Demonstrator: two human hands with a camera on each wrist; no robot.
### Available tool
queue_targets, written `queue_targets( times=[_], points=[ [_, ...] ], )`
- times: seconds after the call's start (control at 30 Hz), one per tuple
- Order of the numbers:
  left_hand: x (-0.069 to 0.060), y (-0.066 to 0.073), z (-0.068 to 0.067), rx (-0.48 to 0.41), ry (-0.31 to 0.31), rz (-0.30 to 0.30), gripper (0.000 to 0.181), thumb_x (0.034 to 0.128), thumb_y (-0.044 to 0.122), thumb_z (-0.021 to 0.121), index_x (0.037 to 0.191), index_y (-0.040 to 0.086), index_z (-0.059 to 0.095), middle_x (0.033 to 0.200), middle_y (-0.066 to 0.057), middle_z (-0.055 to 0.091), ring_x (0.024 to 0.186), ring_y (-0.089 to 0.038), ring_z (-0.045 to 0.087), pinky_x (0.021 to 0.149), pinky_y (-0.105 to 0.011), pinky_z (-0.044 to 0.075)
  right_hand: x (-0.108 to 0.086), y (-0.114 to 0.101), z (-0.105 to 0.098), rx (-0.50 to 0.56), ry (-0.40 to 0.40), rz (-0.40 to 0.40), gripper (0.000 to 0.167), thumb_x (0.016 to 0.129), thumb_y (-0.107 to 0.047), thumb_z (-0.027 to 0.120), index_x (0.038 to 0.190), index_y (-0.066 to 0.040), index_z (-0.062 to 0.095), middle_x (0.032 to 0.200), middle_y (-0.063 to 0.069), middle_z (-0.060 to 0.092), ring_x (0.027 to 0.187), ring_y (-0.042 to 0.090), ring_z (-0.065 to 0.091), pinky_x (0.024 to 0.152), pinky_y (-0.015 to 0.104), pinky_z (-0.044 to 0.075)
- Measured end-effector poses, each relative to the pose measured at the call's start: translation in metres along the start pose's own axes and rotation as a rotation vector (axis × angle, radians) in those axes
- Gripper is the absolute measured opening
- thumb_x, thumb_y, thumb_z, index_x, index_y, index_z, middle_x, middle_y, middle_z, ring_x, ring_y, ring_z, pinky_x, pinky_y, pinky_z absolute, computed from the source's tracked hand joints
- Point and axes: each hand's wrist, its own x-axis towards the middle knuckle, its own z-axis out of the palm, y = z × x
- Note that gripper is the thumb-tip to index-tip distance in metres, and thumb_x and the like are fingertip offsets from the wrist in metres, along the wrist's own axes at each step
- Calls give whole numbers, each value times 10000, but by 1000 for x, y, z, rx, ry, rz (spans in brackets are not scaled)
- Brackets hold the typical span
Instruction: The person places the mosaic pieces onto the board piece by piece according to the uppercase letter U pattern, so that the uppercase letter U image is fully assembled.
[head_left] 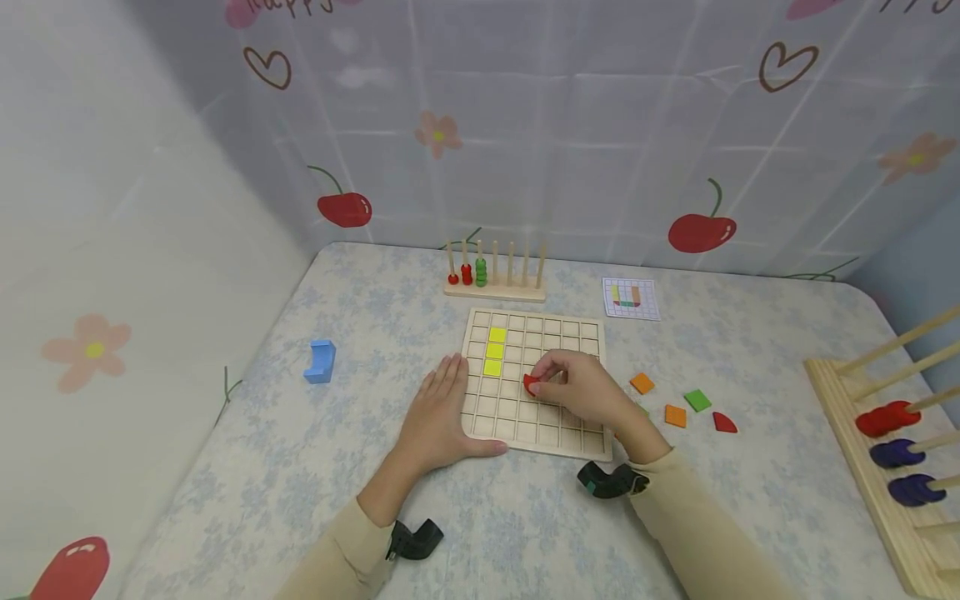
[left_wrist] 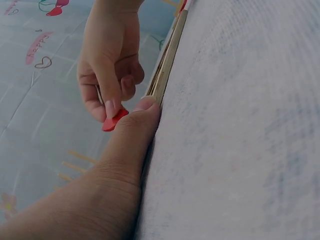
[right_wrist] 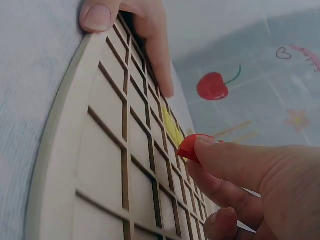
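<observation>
A wooden grid board [head_left: 540,433] lies on the table, with three yellow squares [head_left: 494,351] in one column near its upper left. My left hand [head_left: 438,417] rests flat at the board's left edge, fingers straight, thumb along the near edge. My right hand [head_left: 581,387] pinches a red quarter-round piece [head_left: 529,384] between thumb and fingers over the middle of the board. In the right wrist view the red piece [right_wrist: 194,146] is tilted above the grid. The left wrist view shows the left thumb [left_wrist: 135,135] against the board's corner.
Right of the board lie orange squares [head_left: 675,416], a green square [head_left: 697,401] and a red quarter-round [head_left: 724,422]. Behind stand a small bead rack [head_left: 495,292] and a pattern card [head_left: 631,299]. A blue block [head_left: 320,362] is at left, a larger peg rack [head_left: 862,467] at right.
</observation>
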Motion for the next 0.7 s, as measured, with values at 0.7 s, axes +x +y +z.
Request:
queue_targets(
  times=[0.7],
  points=[
    [-1,-1,-1,23,5,26,1405,629,937,558,1591,49,48,1682,-103,45,1565,-222,-1,1270,-440,92,30,-26,45,-94,0,-51,79,897,-245,748,906,-192,690,847,-68,680,761,100,610,726,296,497]
  ],
)
